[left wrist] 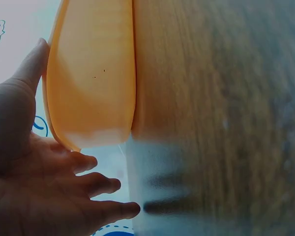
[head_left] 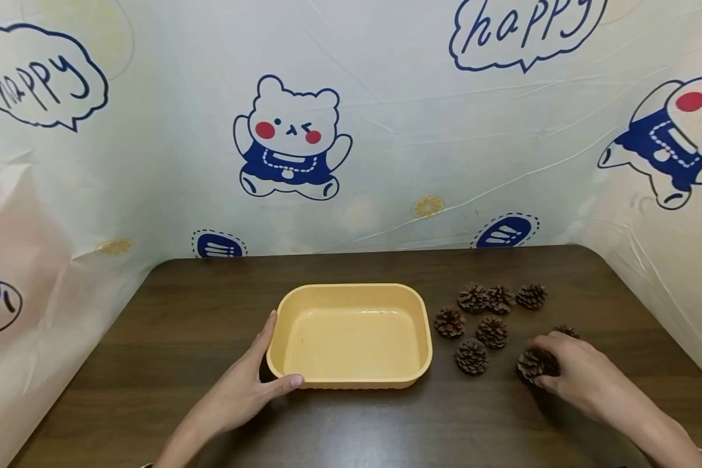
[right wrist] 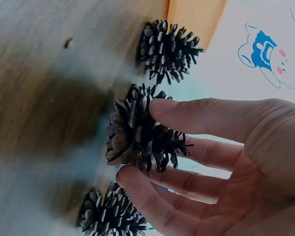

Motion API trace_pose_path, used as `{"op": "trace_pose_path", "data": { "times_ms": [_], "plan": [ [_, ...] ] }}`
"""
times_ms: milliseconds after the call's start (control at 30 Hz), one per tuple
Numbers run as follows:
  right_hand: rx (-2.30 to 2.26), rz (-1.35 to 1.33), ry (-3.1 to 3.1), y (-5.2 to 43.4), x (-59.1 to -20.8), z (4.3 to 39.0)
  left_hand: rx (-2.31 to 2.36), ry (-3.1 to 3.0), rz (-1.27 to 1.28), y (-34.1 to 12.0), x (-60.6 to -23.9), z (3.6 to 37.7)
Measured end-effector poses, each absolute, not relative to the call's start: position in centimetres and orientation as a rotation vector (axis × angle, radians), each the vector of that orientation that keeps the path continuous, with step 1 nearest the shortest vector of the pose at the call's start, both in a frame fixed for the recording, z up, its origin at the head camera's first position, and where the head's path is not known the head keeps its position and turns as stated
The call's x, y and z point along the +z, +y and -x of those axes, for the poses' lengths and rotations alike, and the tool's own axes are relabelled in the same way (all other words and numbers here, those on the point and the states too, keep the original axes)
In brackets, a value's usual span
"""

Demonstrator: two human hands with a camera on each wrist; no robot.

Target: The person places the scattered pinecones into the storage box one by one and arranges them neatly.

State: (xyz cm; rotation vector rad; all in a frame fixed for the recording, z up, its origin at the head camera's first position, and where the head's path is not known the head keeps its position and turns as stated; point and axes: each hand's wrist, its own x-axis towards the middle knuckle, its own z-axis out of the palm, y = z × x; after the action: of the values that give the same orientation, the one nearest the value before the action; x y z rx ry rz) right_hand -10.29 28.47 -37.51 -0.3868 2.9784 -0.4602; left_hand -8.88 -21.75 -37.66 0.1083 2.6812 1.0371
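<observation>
The left hand point(head_left: 242, 383) rests with straight fingers against the empty yellow plastic rectangular tray point(head_left: 351, 383) on the dark wooden table point(head_left: 181, 312). The right hand point(head_left: 573, 370) pinches one brown pine cone point(head_left: 532, 363) between thumb and fingers. No cone is in the tray yet; the other pine cones point(head_left: 491, 315) lie just right of it.

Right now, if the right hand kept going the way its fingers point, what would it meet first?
The right hand already pinches one pine cone. Its fingers point left, so the next cone likely comes first, with the yellow tray beyond; depth is unclear.
</observation>
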Motion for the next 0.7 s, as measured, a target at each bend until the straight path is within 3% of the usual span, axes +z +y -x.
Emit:
{"op": "trace_pose_path", "data": {
  "times_ms": [700],
  "plan": [
    [-0.632,0.451,3.158,24.6,-35.3,9.9,1.045,2.704,-0.094,-21.7,-37.8,8.7]
  ]
}}
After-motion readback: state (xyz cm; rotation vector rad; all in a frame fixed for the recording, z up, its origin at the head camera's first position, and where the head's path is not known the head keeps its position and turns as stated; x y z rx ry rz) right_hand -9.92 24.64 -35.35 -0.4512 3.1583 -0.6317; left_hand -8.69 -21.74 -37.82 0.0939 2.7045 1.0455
